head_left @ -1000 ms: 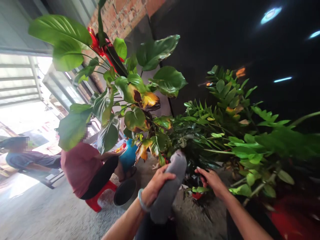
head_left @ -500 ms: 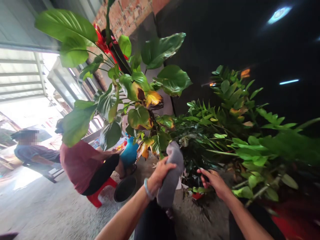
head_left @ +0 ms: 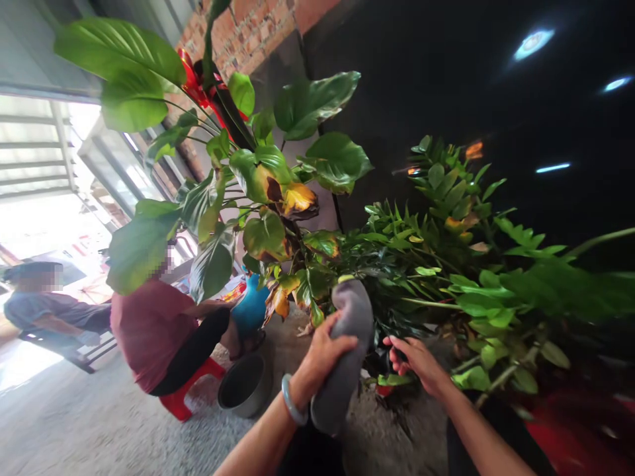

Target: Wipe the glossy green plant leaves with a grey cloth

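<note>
My left hand (head_left: 320, 354), with a pale bangle at its wrist, is wrapped round a grey sock (head_left: 350, 344). The sock is held upright in front of my knees, and a small yellow-green patch shows at its top end. To the right, apart from the sock, my right hand (head_left: 417, 360) is closed, thumb and forefinger pressed together. Whatever may be in that pinch is too small to make out.
A tall broad-leaved plant (head_left: 265, 235) leans over from the left; more leafy plants (head_left: 476, 284) crowd the right. A dark bucket (head_left: 243, 387) stands on the concrete floor beside a person in a red shirt (head_left: 149, 330) on a red stool (head_left: 191, 390). Another person (head_left: 40, 304) sits farther left.
The view has shifted a little to the right. The sock has turned slightly, bringing the yellow-green patch at its top into sight. Both hands keep their grips.
</note>
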`<state>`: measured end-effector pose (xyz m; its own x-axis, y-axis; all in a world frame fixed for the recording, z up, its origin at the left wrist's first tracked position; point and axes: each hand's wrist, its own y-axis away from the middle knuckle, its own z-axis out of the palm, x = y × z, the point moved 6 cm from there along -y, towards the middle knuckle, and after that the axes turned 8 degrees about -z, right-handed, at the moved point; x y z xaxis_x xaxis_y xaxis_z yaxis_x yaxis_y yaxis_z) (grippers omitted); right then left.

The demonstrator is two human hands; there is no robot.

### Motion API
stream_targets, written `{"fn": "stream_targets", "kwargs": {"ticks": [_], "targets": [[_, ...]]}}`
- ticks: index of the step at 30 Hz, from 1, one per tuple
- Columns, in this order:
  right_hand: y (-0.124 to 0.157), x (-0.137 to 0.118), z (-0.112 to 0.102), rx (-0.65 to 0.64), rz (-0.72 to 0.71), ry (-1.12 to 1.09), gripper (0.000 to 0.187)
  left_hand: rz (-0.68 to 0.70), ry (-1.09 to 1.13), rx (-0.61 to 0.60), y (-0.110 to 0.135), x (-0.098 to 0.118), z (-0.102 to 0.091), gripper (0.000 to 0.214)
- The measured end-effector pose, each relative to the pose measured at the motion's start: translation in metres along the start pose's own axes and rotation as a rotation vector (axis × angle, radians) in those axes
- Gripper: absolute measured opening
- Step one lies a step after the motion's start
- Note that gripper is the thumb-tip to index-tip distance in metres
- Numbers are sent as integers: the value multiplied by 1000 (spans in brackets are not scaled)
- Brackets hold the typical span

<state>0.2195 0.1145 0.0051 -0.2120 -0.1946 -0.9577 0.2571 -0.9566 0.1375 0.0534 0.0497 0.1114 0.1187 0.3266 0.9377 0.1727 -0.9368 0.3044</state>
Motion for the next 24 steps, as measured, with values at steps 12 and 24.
{"fn": "stream_targets", "kwargs": {"ticks": [12,24], "targets": [[1,-4,-3,-22,-11,-3,24,561,-144,98,-13,104,26,71],[2,0,-17,32,1,21,16,276,-345,-202,3,73,17,61]]}}
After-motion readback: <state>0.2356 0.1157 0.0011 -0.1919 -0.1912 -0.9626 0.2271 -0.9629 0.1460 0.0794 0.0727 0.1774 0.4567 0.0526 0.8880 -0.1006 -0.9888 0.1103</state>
